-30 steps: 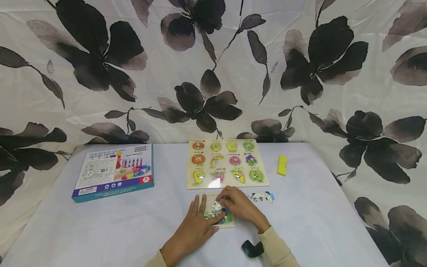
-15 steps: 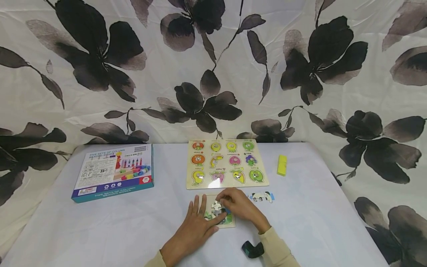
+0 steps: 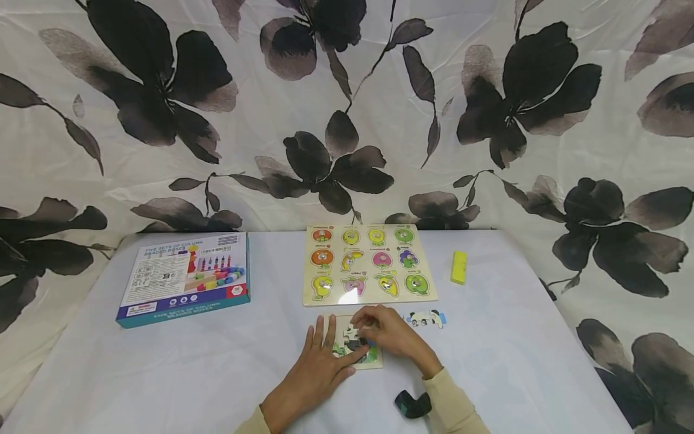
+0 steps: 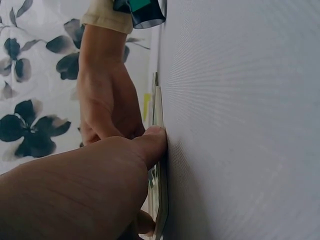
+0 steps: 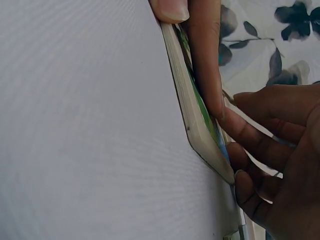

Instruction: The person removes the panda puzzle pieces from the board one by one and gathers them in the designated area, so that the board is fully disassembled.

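A small wooden jigsaw board (image 3: 375, 366) with a green and black picture lies flat near the front middle of the head view. My left hand (image 3: 320, 364) spreads its fingers over the board's left side, the index finger reaching across the picture and the thumb along the near edge. At the upper right of the board, my right hand (image 3: 393, 334) bends its fingers and pinches a puzzle piece (image 5: 228, 96), whose thin edge shows in the right wrist view. The right fingers partly hide the picture. Just right of this hand lie loose panda pieces (image 3: 426, 319).
Behind the small board lies a larger fruit puzzle board (image 3: 311, 295). A boxed bead set (image 3: 184, 277) is at the left, a yellow block (image 3: 458, 267) at the right. A black strap-like object (image 3: 412, 404) shows beside the right sleeve. Floral cloth hangs behind the table.
The right fingertips shift slightly over the board, and the white patch beneath them looks darker now. The left hand keeps its place.
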Tool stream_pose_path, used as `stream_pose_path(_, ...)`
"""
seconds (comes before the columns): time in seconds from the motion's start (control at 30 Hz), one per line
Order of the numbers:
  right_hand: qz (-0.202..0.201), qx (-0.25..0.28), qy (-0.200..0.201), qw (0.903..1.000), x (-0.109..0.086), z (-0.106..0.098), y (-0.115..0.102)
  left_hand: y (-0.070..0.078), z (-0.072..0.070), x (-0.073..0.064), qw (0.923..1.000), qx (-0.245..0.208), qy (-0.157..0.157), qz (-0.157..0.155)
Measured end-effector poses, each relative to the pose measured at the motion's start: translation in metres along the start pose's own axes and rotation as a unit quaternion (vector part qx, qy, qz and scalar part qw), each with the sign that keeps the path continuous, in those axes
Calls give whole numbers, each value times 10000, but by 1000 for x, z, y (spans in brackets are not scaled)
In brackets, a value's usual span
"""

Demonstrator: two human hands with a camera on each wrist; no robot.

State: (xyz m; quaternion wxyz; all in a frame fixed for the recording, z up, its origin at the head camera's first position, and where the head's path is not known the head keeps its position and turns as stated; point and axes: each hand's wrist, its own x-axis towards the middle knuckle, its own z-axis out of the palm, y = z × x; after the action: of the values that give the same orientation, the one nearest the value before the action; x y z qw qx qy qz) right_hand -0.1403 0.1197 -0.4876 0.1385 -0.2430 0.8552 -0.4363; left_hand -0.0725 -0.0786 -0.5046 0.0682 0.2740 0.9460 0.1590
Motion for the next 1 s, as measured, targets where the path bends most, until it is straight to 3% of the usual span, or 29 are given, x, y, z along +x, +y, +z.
stream_pose_path(0.63,-55,-92,241,9997,0,5,4,-1,-1,0,9997,-8,197,155)
stream_pose_path(1.0,-27,-108,439,9990,-1,6,3,-1,1,0,9999,12,124,110)
